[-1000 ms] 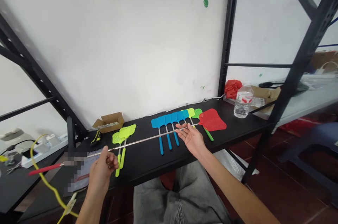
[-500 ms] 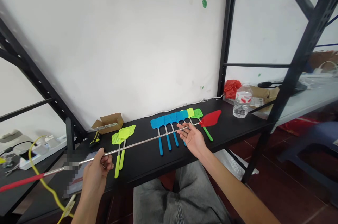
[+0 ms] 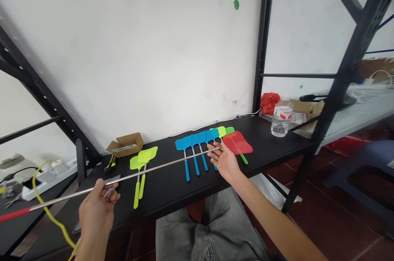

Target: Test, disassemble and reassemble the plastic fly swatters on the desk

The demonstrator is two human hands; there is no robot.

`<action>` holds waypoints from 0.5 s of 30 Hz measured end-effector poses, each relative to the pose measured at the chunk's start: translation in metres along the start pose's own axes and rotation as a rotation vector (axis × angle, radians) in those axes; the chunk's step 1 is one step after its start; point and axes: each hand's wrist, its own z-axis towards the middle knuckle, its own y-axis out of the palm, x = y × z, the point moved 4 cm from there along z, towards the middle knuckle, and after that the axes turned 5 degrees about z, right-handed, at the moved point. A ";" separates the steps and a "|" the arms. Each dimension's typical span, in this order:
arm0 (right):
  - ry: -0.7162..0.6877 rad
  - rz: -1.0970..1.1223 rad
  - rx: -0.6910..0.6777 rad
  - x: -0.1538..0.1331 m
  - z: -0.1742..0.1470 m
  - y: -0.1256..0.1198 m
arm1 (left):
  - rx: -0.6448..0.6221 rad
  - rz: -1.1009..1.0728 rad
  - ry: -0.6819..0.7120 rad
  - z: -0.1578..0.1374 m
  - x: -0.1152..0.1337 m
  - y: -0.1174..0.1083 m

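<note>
A long red fly swatter (image 3: 238, 143) with an extended metal rod and a red handle slants across the view above the table. My left hand (image 3: 97, 205) pinches the rod between thumb and fingers, nearer the handle end. Close to the swatter's head, my right hand (image 3: 227, 163) holds the rod with its fingers curled underneath. Behind the rod lies an overlapping row of blue fly swatters (image 3: 183, 143). A green fly swatter (image 3: 244, 159) is partly covered by the red head. Two yellow-green fly swatters (image 3: 147, 154) lie between my hands.
On the black table (image 3: 166, 195) stand an open cardboard box (image 3: 126, 145) and a water bottle (image 3: 281, 117). A yellow cable (image 3: 57, 218) hangs at the left, near a power strip (image 3: 49, 179). Black rack posts (image 3: 353, 60) rise on both sides.
My left hand has moved left and down along with the rod and handle. The red head has turned from edge-on to flat, showing its mesh, and shifted slightly left.
</note>
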 end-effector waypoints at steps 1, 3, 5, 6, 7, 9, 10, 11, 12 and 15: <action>-0.002 -0.003 0.000 0.000 0.000 0.000 | -0.005 -0.007 0.007 0.000 0.000 0.000; -0.010 -0.002 -0.001 -0.002 -0.001 0.000 | -0.017 -0.016 0.019 0.000 0.000 0.000; -0.022 0.011 -0.006 -0.004 -0.002 0.001 | -0.017 -0.024 0.024 -0.001 0.000 -0.001; -0.028 0.019 -0.010 -0.005 -0.002 0.001 | -0.015 -0.028 0.025 -0.001 0.000 -0.001; -0.032 0.028 -0.013 -0.006 -0.002 0.001 | -0.016 -0.031 0.028 -0.001 0.001 -0.002; -0.038 0.044 -0.015 -0.007 -0.002 0.001 | -0.023 -0.040 0.040 -0.002 0.001 -0.002; -0.039 0.050 -0.015 -0.008 -0.002 0.001 | -0.027 -0.043 0.045 -0.002 0.002 -0.002; -0.040 0.055 -0.014 -0.008 -0.002 0.001 | -0.029 -0.043 0.043 -0.002 0.001 -0.002; -0.041 0.061 -0.011 -0.008 -0.002 0.000 | -0.028 -0.044 0.040 -0.002 0.001 -0.002; -0.039 0.081 0.004 -0.008 -0.002 -0.001 | -0.019 -0.039 0.022 -0.001 0.000 -0.001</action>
